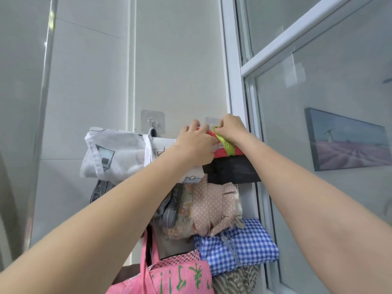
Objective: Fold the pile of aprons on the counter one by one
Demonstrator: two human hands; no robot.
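A folded red apron tied with a lime-green strap is held up at a clear wall hook. My left hand grips the red bundle from the left. Above it, my right hand pinches the green strap's loop right by the hook. Below hang other folded aprons: a black one, a beige polka-dot one, a blue gingham one, a pink striped one. A white printed apron hangs from the left hook.
A white tiled wall is behind the hooks. A white-framed glass door stands to the right, with a landscape picture beyond it. Grey striped fabric hangs between the bundles.
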